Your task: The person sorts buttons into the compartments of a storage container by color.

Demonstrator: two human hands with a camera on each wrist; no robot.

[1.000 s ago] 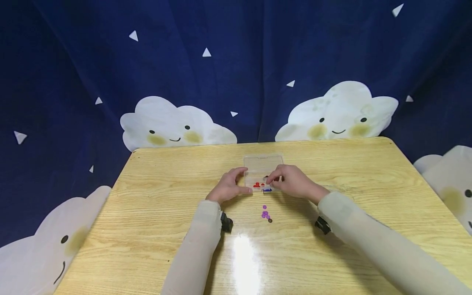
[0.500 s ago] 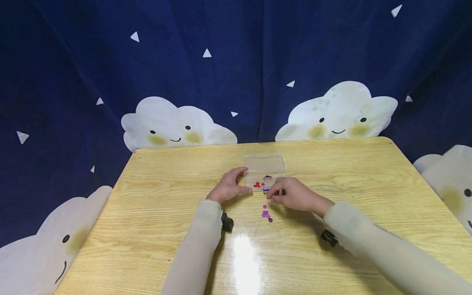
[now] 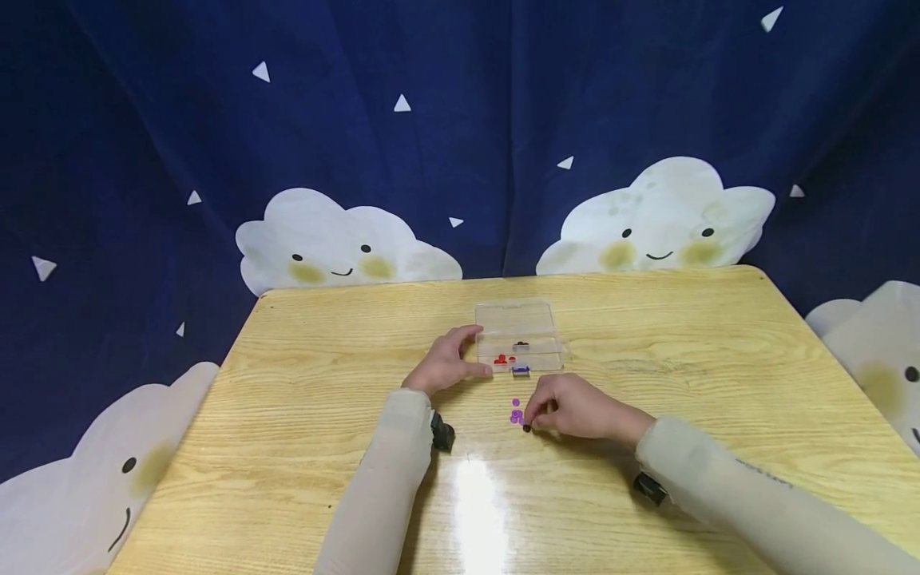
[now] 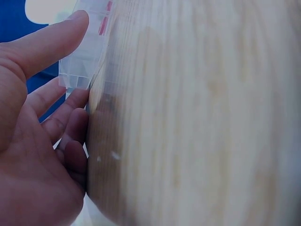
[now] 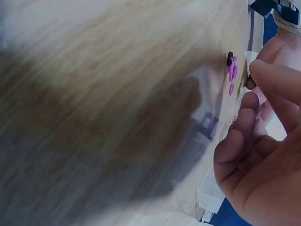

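A clear plastic box point(image 3: 535, 361) lies with its lid point(image 3: 513, 318) raised toward the back; small red pieces point(image 3: 501, 360), dark pieces point(image 3: 521, 346) and blue-purple pieces point(image 3: 521, 370) are inside. My left hand point(image 3: 447, 363) holds the box by its left side, thumb at the front corner, fingers farther back. In front of the box lie several small purple button-like discs point(image 3: 517, 416) and one black button-like disc point(image 3: 527, 428). My right hand point(image 3: 571, 409) reaches down there, thumb and forefinger close together at the black disc. In the right wrist view the black disc point(image 5: 230, 59) appears apart from those fingertips.
Everything stands on a light wooden table point(image 3: 323, 479) with a bright reflection near the front. Behind it hangs a dark blue curtain point(image 3: 489, 120) printed with clouds. Black wrist cameras sit under both sleeves.
My right hand has come out of the box and moved toward me, down to the black disc by the purple ones. The left hand has stayed at the box.
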